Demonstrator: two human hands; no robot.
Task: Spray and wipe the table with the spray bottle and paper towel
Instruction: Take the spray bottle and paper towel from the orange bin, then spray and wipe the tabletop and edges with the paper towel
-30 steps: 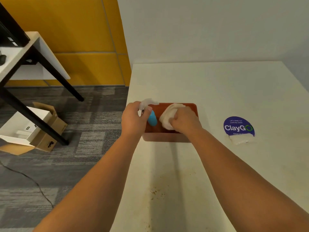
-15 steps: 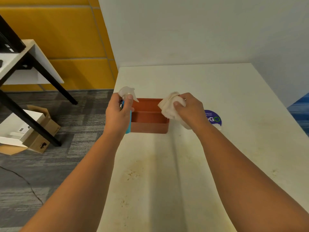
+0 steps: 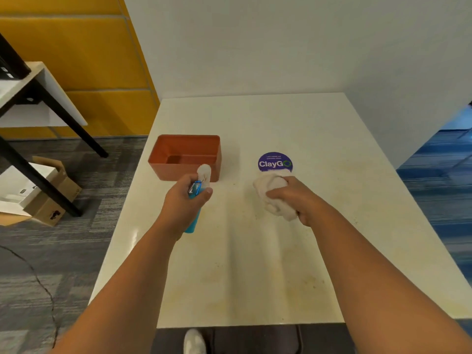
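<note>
My left hand [image 3: 185,200] grips a blue spray bottle [image 3: 195,218] with a white nozzle head [image 3: 204,175], held above the table's left side, just in front of the orange box. A crumpled white paper towel [image 3: 273,198] is bunched in my right hand [image 3: 297,200], which hovers over the table's middle right, near the purple sticker. The cream table [image 3: 245,264] shows brownish stains and specks in front of both hands.
An empty orange rectangular box [image 3: 185,157] sits at the table's left, past my left hand. A round purple "ClayGo" sticker [image 3: 274,162] lies on the table. Walls close the table's far side. A dark-legged desk and cardboard boxes [image 3: 48,198] stand on the floor left.
Both hands lifted the bottle and towel out of the orange box and drew back toward me. They have spread apart, the right one moving rightward.
</note>
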